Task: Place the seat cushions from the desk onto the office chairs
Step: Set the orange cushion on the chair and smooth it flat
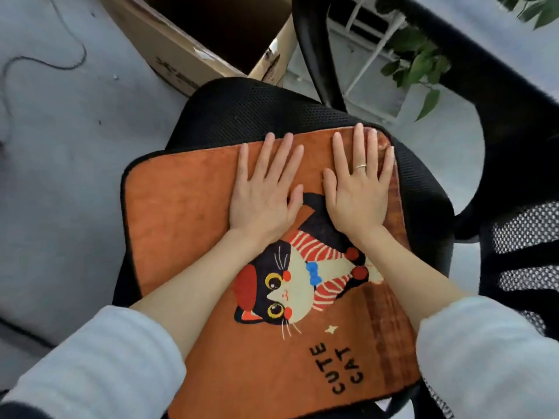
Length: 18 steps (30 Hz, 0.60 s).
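Head view: your flat left hand (263, 192) and right hand (357, 189) press the cushion (187, 213); skewed on the chair (242, 113), it may slide off.

- The left hand (266, 192) lies flat, palm down, with its fingers straight and spread a little.
- The right hand (357, 189) lies flat too, just beside the left, fingers straight.
- A thin ring (360, 166) sits on one right finger, maybe the middle one.
- Both forearms are bare, with pale sleeves (99, 361) pushed up.
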### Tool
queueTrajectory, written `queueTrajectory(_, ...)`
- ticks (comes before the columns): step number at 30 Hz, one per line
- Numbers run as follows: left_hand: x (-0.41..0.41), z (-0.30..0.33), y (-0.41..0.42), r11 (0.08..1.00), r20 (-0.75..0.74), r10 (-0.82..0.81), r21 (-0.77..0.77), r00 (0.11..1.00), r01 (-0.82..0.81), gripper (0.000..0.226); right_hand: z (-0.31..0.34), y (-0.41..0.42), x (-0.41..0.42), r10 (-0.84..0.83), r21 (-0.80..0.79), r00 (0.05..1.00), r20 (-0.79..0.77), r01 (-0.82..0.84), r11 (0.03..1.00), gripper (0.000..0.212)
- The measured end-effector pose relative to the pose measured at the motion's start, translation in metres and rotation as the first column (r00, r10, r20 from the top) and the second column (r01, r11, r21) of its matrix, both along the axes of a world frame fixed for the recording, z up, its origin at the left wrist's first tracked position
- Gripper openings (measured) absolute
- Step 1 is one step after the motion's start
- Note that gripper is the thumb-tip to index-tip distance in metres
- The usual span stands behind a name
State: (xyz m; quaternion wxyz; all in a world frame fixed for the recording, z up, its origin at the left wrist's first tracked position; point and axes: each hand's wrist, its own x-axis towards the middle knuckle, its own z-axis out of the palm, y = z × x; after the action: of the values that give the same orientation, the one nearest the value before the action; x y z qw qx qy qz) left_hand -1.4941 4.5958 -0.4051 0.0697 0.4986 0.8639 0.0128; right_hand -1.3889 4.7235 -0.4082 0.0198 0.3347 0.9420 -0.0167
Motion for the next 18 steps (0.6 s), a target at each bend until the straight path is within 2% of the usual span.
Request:
queueTrajectory(3,-0.004,0.003,0.002,1.0,0.022,-0.003,-0.003,1.0,0.003,0.06,0.005,0.002,-0.002,-0.014,-0.025,0.999,0.03,0.014,1.0,0.055)
queueTrajectory(6,-0.002,0.018,-0.01,0.998,0.087,0.008,0.06,0.996,-0.013,0.058,0.017,-0.011,-0.001,-0.058,-0.103,0.998,0.012,0.059,0.993,0.055)
queueTrajectory(10,-0.015,0.034,-0.068,0.936,0.124,0.321,0.108,0.939,-0.335,0.058,0.028,-0.047,0.024,-0.356,-0.211,0.929,-0.103,0.329,0.92,0.056)
queueTrajectory(12,-0.021,0.03,-0.095,0.915,0.068,0.398,0.034,0.915,-0.401,0.058,0.023,-0.059,0.04,-0.42,-0.149,0.908,-0.017,0.413,0.899,0.06)
queueTrajectory(14,-0.022,0.018,-0.103,0.926,0.012,0.377,-0.021,0.926,-0.377,0.057,0.013,-0.064,0.045,-0.392,-0.063,0.917,0.076,0.397,0.916,0.061)
queueTrajectory(18,-0.026,0.014,-0.096,0.936,0.01,0.353,-0.025,0.936,-0.352,0.057,0.012,-0.061,0.042,-0.38,-0.075,0.919,0.103,0.388,0.919,0.06)
